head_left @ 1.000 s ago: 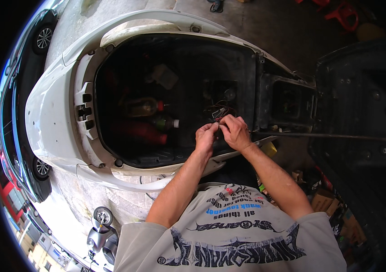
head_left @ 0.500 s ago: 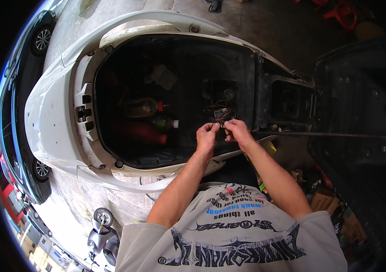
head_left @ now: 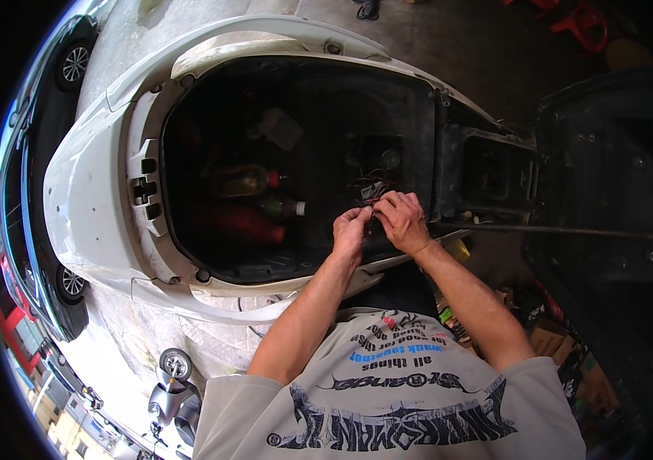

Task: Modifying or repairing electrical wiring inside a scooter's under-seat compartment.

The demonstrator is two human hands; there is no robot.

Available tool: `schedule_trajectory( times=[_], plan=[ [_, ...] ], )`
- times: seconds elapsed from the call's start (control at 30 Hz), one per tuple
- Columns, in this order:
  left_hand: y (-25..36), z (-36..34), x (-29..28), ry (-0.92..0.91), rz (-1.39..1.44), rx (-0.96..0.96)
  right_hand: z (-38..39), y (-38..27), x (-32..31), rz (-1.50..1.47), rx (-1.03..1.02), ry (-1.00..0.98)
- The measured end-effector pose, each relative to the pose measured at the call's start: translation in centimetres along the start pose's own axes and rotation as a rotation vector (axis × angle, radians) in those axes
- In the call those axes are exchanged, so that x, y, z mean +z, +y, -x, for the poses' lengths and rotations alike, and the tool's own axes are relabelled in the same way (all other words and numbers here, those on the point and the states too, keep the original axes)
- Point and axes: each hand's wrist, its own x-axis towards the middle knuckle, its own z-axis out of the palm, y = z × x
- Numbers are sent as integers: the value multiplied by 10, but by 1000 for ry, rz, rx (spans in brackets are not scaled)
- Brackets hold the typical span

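My left hand (head_left: 349,232) and my right hand (head_left: 403,221) meet over the near right part of a dark storage compartment (head_left: 319,100) in a white scooter (head_left: 85,203). Both hands are closed in a pinch, fingertips almost touching, at a bundle of thin wires (head_left: 373,188). Some wires are red, and a small pale piece sits among them. The fingers hide the exact bit they grip. My right hand is turned with its back up, covering part of the bundle.
Left in the compartment lie a red-capped bottle (head_left: 240,182), a white-capped bottle (head_left: 279,207), a dark red bottle (head_left: 246,225) and a pale box (head_left: 280,129). A large black panel (head_left: 610,169) stands at right, with a thin rod (head_left: 549,228) reaching toward it. Cardboard clutter (head_left: 547,337) lies lower right.
My right hand has moved slightly up and rolled over, its back now facing up over the wires. My left hand stays nearly in place, still pinching.
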Motion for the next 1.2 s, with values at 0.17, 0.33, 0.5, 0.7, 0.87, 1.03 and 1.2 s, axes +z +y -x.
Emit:
schedule_trajectory(
  times=[0.17, 0.33, 0.5, 0.7, 0.87, 1.03, 1.2],
  plan=[
    [3, 1, 2, 3, 4, -4, -3, -1, -1, 32, -11, -34],
    [-3, -1, -1, 41, -132, 83, 2, -2, 10, -73, 113, -30],
    [-5, 0, 3, 96, -347, 340, 13, 3, 38, -762, 843, 25],
    [3, 7, 5, 142, -492, 389, 5, 2, 23, -1566, 1471, -119],
    [0, 5, 1, 118, -469, 428, 11, -11, 11, -758, 975, -69],
    [-4, 0, -2, 108, -443, 431, 3, -12, -2, -90, 166, -17],
    [0, 4, 1, 117, -473, 419, -1, -5, -4, -15, 36, -1]
  ],
)
